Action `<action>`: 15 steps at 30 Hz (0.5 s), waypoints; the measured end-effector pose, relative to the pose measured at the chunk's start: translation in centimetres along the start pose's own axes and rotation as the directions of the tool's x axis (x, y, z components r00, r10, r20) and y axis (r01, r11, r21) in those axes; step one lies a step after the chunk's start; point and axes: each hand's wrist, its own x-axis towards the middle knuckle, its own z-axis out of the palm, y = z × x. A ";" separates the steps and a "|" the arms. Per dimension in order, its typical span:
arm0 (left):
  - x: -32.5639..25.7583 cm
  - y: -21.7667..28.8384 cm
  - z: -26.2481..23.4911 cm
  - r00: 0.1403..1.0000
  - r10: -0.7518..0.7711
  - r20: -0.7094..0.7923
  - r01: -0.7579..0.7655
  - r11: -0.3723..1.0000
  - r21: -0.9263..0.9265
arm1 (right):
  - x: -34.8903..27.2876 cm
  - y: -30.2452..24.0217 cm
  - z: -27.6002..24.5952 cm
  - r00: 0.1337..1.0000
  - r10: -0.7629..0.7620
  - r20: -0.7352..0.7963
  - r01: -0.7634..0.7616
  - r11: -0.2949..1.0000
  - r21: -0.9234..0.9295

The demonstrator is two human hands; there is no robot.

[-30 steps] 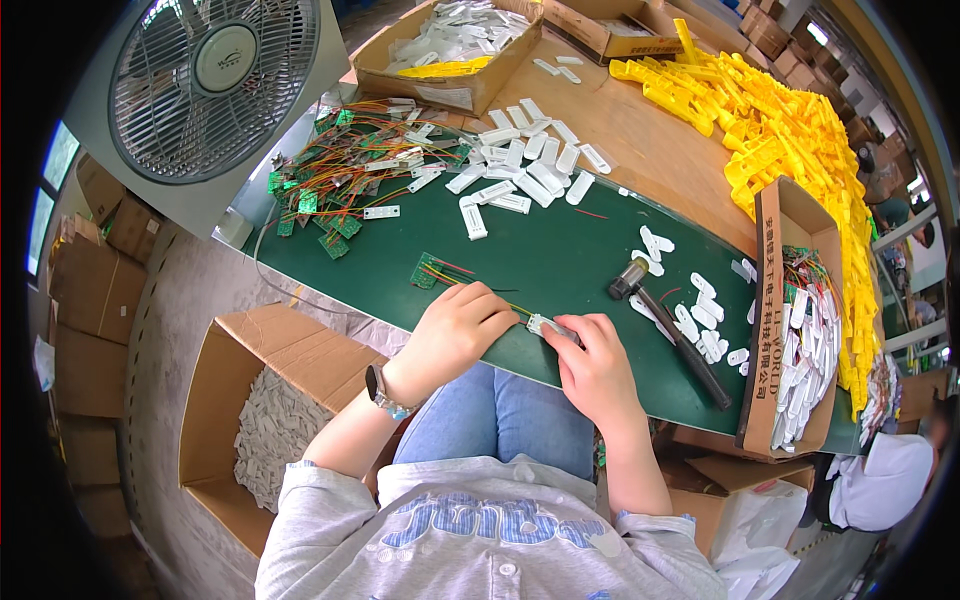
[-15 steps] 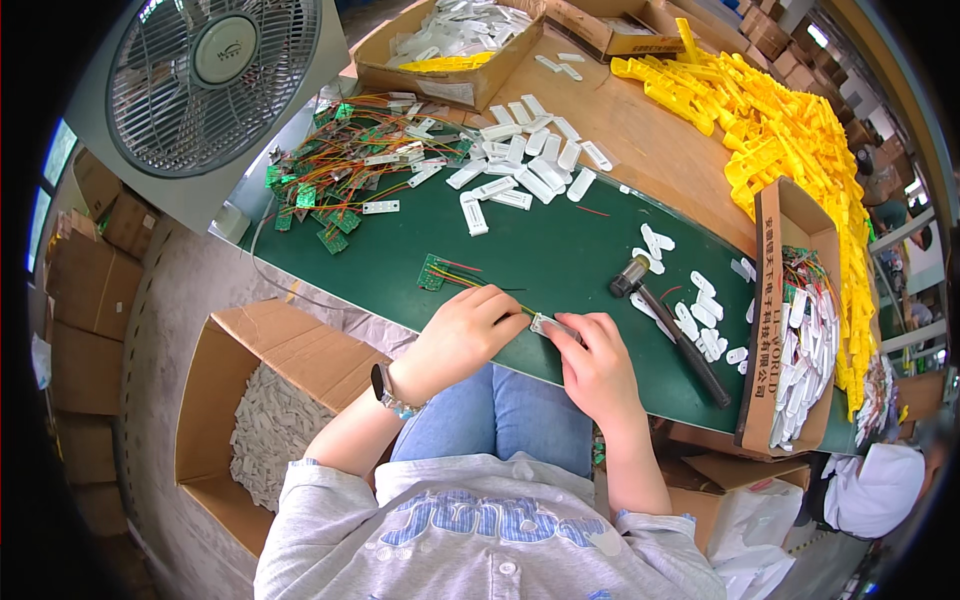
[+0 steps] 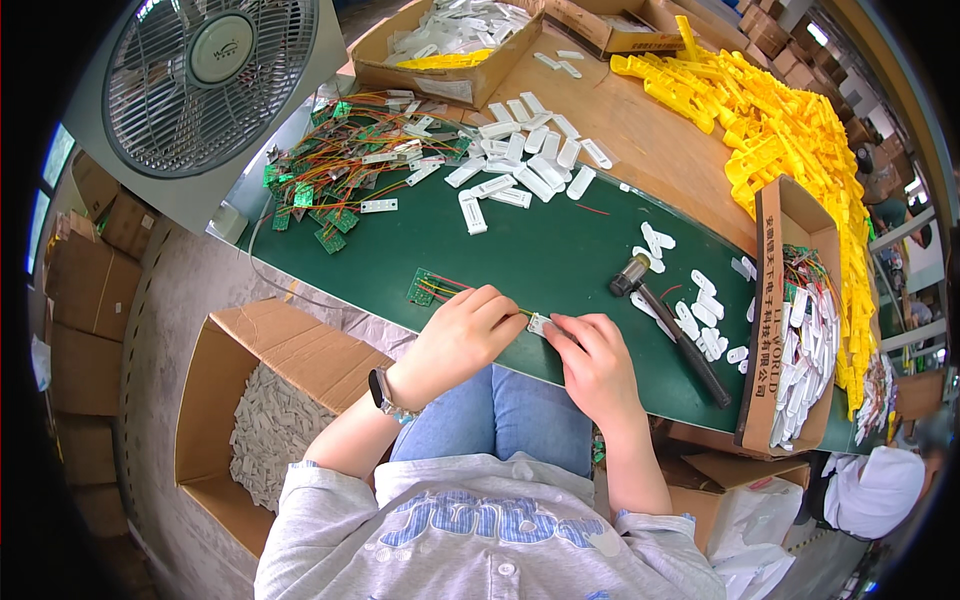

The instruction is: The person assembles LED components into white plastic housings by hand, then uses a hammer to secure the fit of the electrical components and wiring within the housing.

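Observation:
Over the table's front edge, my left hand (image 3: 475, 325) is closed in a pinch on thin coloured wires (image 3: 452, 286). These run left to a small green circuit board (image 3: 422, 286) lying on the green mat. My right hand (image 3: 598, 362) is closed on a small white plastic piece (image 3: 540, 324), which the wires reach. Fingers hide much of that piece. To the right lies a hammer (image 3: 672, 330) with a black handle. Beyond my hands are a heap of wired green boards (image 3: 340, 160) and loose white plastic casings (image 3: 540, 170).
A large fan (image 3: 222, 80) stands at the far left. A carton (image 3: 757, 320) of finished-looking white pieces with wires sits at the right, before a pile of yellow plastic parts (image 3: 760, 120). Small white covers (image 3: 700, 310) lie near the hammer. A carton of grey pieces (image 3: 270, 435) stands below left.
The green circuit board has shifted slightly left and down on the mat, its wires with it. Both hands stay nearly in place, with small finger movements around the white piece.

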 end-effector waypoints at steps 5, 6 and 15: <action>-0.1 0.6 0.0 0.999 -0.030 -0.011 0.029 1.000 -0.004 | 0.2 -0.1 -0.1 1.000 0.006 0.027 -0.006 1.000 -0.013; -0.1 0.8 0.0 0.999 -0.037 -0.037 0.036 0.999 -0.012 | 0.3 -0.2 -0.2 0.999 0.003 0.032 -0.002 1.000 -0.019; -0.7 1.9 0.2 0.995 -0.100 -0.031 0.099 0.995 -0.026 | 0.2 -1.5 0.6 0.995 0.103 0.003 -0.103 0.993 -0.053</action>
